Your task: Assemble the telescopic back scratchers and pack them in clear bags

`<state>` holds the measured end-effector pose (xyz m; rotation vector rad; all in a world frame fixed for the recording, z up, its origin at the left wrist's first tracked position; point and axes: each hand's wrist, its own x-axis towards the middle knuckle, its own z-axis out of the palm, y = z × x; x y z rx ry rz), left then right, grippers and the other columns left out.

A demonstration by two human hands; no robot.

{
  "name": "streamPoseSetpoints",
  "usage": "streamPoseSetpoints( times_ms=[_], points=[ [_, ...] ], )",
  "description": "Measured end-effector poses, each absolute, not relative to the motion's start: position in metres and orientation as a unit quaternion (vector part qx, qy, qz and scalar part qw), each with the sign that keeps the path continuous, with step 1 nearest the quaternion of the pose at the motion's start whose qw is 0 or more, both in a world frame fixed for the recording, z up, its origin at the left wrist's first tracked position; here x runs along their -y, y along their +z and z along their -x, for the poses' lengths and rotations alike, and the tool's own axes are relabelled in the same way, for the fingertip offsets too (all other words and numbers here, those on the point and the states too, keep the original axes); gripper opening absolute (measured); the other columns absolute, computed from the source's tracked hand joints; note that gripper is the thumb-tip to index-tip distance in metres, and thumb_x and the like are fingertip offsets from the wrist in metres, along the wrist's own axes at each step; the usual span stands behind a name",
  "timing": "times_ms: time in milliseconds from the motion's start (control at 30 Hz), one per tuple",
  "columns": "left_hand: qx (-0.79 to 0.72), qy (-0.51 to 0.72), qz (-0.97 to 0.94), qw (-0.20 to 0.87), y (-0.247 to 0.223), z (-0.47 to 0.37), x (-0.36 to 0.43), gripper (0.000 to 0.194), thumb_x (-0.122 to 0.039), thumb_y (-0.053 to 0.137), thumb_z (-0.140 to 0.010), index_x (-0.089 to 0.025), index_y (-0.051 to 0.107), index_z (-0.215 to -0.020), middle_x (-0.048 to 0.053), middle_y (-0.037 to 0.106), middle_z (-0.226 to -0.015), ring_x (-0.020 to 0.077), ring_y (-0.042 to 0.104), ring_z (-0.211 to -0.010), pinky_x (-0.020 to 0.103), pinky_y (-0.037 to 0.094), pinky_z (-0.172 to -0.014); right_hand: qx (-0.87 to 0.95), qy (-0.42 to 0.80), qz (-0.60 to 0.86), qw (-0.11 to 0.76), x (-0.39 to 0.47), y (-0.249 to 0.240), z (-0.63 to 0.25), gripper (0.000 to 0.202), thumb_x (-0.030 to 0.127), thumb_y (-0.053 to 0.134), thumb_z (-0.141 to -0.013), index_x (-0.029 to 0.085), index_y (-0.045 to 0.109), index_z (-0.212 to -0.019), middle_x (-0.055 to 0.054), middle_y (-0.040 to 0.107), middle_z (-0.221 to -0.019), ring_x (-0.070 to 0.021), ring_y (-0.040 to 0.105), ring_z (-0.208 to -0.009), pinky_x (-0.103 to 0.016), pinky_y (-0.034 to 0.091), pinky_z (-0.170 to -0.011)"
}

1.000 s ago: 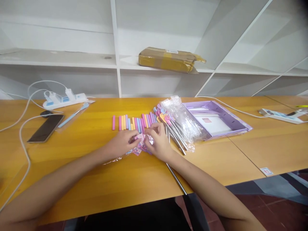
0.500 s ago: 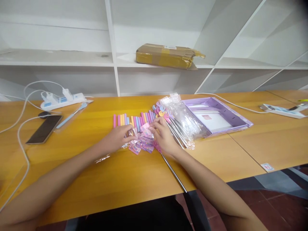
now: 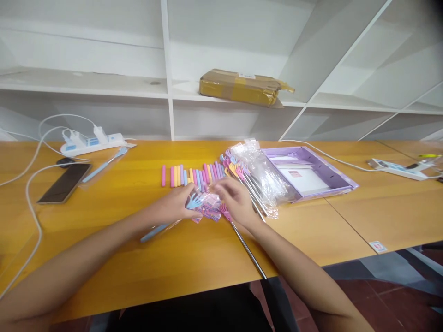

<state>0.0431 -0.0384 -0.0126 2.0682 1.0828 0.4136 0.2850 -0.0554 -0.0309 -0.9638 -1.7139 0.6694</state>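
My left hand (image 3: 182, 203) is closed round a blue back scratcher (image 3: 194, 201) in a clear bag; its blue handle shows below my wrist. My right hand (image 3: 230, 196) has its fingers pinched at the bag's open end; what they grip is too small to tell. Between and below the hands lie several pink and purple cards (image 3: 211, 208). A pink back scratcher (image 3: 247, 246) with a metal rod lies beside my right hand. Behind the hands is a row of coloured tubes (image 3: 177, 175). More scratchers (image 3: 254, 193) lie bundled to the right.
Clear bags (image 3: 266, 173) lie beside an open purple box (image 3: 306, 190). At the left are a phone (image 3: 64, 183), a bagged blue scratcher (image 3: 104, 165) and a power strip (image 3: 92, 145). Another power strip (image 3: 398, 169) is at the right. A taped carton (image 3: 242, 87) sits on the shelf.
The blue scratcher's head and handle now show at my left hand. My right hand has shifted slightly, and the pink card beside its fingertips is no longer seen there. The view has shifted a little.
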Motion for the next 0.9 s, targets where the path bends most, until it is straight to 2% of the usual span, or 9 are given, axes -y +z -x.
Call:
streamPoseSetpoints(
  times_ms=[67, 167, 267, 333, 400, 467, 633, 767, 900],
  points=[
    [-0.393, 0.112, -0.804, 0.432, -0.014, -0.037, 0.031, 0.038, -0.052, 0.08, -0.084, -0.023, 0.059, -0.096, 0.001, 0.068, -0.089, 0.0194, 0.063, -0.079, 0.028, 0.042, -0.065, 0.668, 0.254, 0.43, 0.552, 0.054, -0.03, -0.289, 0.026, 0.041, 0.062, -0.105, 0.022, 0.066, -0.087, 0.0, 0.063, -0.079, -0.0153, 0.057, -0.072, -0.031, 0.044, -0.069],
    [-0.319, 0.041, -0.769, 0.553, -0.014, -0.027, 0.02, 0.034, -0.053, 0.075, -0.09, -0.022, 0.063, -0.094, 0.002, 0.071, -0.086, 0.019, 0.068, -0.078, 0.029, 0.048, -0.069, 0.643, 0.246, 0.44, 0.577, 0.048, -0.027, -0.299, 0.031, 0.043, 0.063, -0.105, 0.023, 0.06, -0.081, 0.003, 0.055, -0.068, -0.0139, 0.051, -0.062, -0.03, 0.042, -0.064],
    [-0.279, 0.006, -0.727, 0.628, -0.013, -0.02, 0.014, 0.034, -0.052, 0.075, -0.092, -0.02, 0.066, -0.1, 0.004, 0.074, -0.09, 0.017, 0.07, -0.075, 0.028, 0.053, -0.07, 0.546, 0.264, 0.421, 0.674, 0.042, -0.026, -0.307, 0.031, 0.049, 0.06, -0.106, 0.025, 0.056, -0.086, 0.005, 0.05, -0.067, -0.0129, 0.046, -0.056, -0.028, 0.039, -0.057],
    [-0.276, -0.001, -0.715, 0.643, -0.013, -0.019, 0.013, 0.035, -0.053, 0.075, -0.093, -0.02, 0.067, -0.103, 0.004, 0.073, -0.089, 0.0146, 0.069, -0.07, 0.026, 0.052, -0.064, 0.522, 0.323, 0.395, 0.683, 0.04, -0.028, -0.307, 0.029, 0.054, 0.063, -0.102, 0.027, 0.057, -0.095, 0.006, 0.052, -0.07, -0.0127, 0.045, -0.054, -0.028, 0.038, -0.052],
    [-0.273, -0.004, -0.714, 0.645, -0.015, -0.019, 0.013, 0.038, -0.056, 0.074, -0.093, -0.02, 0.069, -0.104, 0.002, 0.069, -0.085, 0.0126, 0.065, -0.065, 0.024, 0.05, -0.059, 0.554, 0.362, 0.374, 0.65, 0.042, -0.031, -0.303, 0.029, 0.055, 0.069, -0.098, 0.028, 0.061, -0.1, 0.004, 0.057, -0.076, -0.0138, 0.051, -0.059, -0.029, 0.044, -0.056],
    [-0.268, -0.004, -0.714, 0.647, -0.018, -0.019, 0.013, 0.039, -0.058, 0.072, -0.094, -0.021, 0.071, -0.105, 0.001, 0.067, -0.083, 0.0112, 0.062, -0.062, 0.023, 0.048, -0.058, 0.587, 0.334, 0.365, 0.64, 0.045, -0.032, -0.296, 0.025, 0.051, 0.071, -0.098, 0.026, 0.066, -0.099, 0.001, 0.062, -0.084, -0.0161, 0.059, -0.073, -0.032, 0.052, -0.069],
    [-0.269, 0.022, -0.717, 0.643, -0.022, -0.021, 0.014, 0.038, -0.058, 0.074, -0.093, -0.022, 0.07, -0.105, 0.0, 0.062, -0.082, 0.01, 0.051, -0.061, 0.023, 0.036, -0.054, 0.568, 0.25, 0.36, 0.697, 0.053, -0.016, -0.291, 0.02, 0.04, 0.066, -0.103, 0.024, 0.073, -0.094, -0.003, 0.067, -0.093, -0.0181, 0.064, -0.093, -0.035, 0.053, -0.09],
    [-0.261, 0.038, -0.708, 0.655, -0.013, -0.026, 0.021, 0.038, -0.057, 0.078, -0.089, -0.022, 0.072, -0.105, 0.0, 0.06, -0.086, 0.0087, 0.042, -0.06, 0.024, 0.029, -0.053, 0.56, 0.265, 0.322, 0.716, 0.057, 0.022, -0.305, 0.02, 0.042, 0.061, -0.106, 0.026, 0.069, -0.096, -0.002, 0.065, -0.092, -0.0182, 0.067, -0.094, -0.04, 0.057, -0.093],
    [-0.25, 0.025, -0.714, 0.653, -0.003, -0.028, 0.028, 0.035, -0.058, 0.075, -0.091, -0.024, 0.073, -0.1, -0.001, 0.06, -0.082, 0.0099, 0.039, -0.057, 0.026, 0.027, -0.052, 0.544, 0.194, 0.299, 0.76, 0.052, 0.078, -0.352, 0.016, 0.033, 0.057, -0.108, 0.029, 0.07, -0.099, -0.003, 0.065, -0.095, -0.0171, 0.068, -0.092, -0.041, 0.057, -0.086]
  ],
)
